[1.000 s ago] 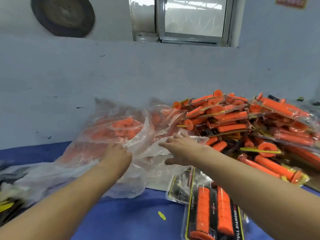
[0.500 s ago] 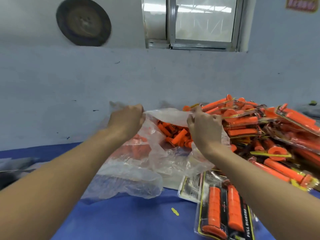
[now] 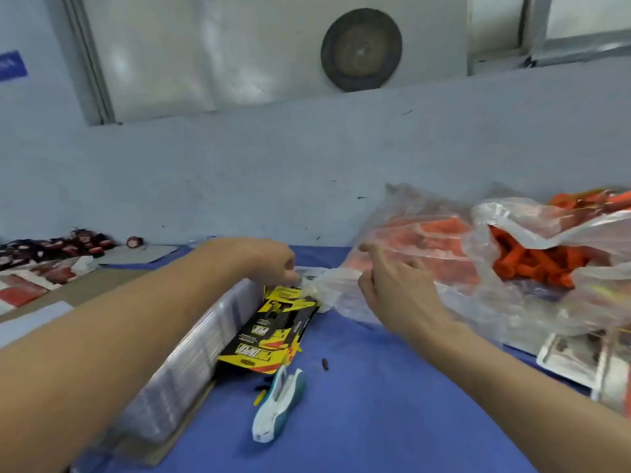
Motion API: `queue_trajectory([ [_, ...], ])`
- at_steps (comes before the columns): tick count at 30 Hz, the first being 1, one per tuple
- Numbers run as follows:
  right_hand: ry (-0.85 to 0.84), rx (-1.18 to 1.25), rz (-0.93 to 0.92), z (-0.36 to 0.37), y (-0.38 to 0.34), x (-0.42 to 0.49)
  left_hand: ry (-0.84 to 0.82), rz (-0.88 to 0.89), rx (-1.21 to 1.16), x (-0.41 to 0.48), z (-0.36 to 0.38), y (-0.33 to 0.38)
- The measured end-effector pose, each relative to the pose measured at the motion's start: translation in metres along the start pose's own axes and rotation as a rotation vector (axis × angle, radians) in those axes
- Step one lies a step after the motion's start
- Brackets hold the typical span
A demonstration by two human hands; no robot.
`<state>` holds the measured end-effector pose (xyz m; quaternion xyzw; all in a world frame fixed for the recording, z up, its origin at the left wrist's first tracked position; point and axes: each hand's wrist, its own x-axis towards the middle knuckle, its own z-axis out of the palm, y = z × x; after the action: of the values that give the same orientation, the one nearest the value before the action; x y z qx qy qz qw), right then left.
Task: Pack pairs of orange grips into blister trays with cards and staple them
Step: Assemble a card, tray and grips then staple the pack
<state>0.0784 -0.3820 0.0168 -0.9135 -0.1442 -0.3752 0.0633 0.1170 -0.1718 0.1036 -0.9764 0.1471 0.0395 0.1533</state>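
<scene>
My left hand (image 3: 261, 262) reaches over the far end of a long stack of clear blister trays (image 3: 191, 349), fingers curled down at its top edge; whether they pinch anything is hidden. Yellow-and-black cards (image 3: 273, 332) lie fanned beside the stack. My right hand (image 3: 392, 288) hovers with relaxed, spread fingers against the near side of a clear plastic bag (image 3: 426, 268). Loose orange grips (image 3: 526, 264) show through the bag's open mouth at the right. A white and teal stapler (image 3: 278, 392) lies on the blue table (image 3: 375, 404) in front of the cards.
Finished orange packs (image 3: 587, 199) pile up behind the bag at the far right. Packed cards (image 3: 577, 353) lie at the right edge. Red and dark items (image 3: 51, 254) and cardboard (image 3: 85, 288) sit at the left. A grey wall closes off the back.
The view has swung left. Both hands let go of the bag's mouth and dropped; my left hand moved over the tray stack, my right hand sits by the bag's side.
</scene>
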Motion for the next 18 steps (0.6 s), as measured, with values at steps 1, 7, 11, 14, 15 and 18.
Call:
queue_trajectory([
  [1, -0.015, 0.030, -0.041, 0.004, -0.024, 0.001, 0.004, -0.057, -0.012, -0.016, 0.009, -0.021],
  [7, -0.205, 0.199, -0.143, 0.030, -0.132, -0.003, -0.058, -0.315, -0.128, -0.076, 0.083, -0.110],
  [11, -0.469, 0.331, -0.165, 0.043, -0.184, -0.013, 0.028, -0.476, -0.374, -0.086, 0.139, -0.138],
  [14, -0.596, 0.414, -0.184, 0.052, -0.215, -0.019, 0.112, -0.539, -0.430, -0.083, 0.166, -0.145],
  [15, -0.622, 0.431, -0.187, 0.055, -0.223, -0.021, 0.135, -0.547, -0.412, -0.081, 0.171, -0.145],
  [18, -0.701, 0.481, -0.177, 0.063, -0.239, -0.026, 0.185, -0.543, -0.408, -0.075, 0.182, -0.138],
])
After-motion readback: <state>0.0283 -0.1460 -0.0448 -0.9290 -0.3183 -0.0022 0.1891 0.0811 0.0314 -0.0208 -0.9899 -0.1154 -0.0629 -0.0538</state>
